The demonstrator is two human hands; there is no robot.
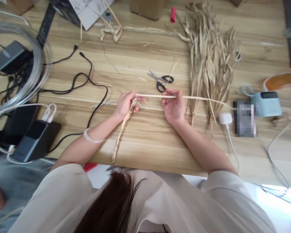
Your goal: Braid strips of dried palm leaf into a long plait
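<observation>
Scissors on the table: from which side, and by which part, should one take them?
Likely best by the black handle loops, from the right: the scissors lie slightly open, with loops to the right and blades pointing left.

A silvery coil (38, 56) lies leftward (black cables (91, 67) trail beside it), a pale-blue device (269, 105) rightward.

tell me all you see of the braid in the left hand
The braid is narrow, pale tan and knobbly, and looks made of dried plant fibre. The left hand grips its upper end, beside a flat pale strip; whether they join is hidden there. Below the hand it slants toward the front edge of the table, its lower end close to that edge; contact there is unclear.
</observation>
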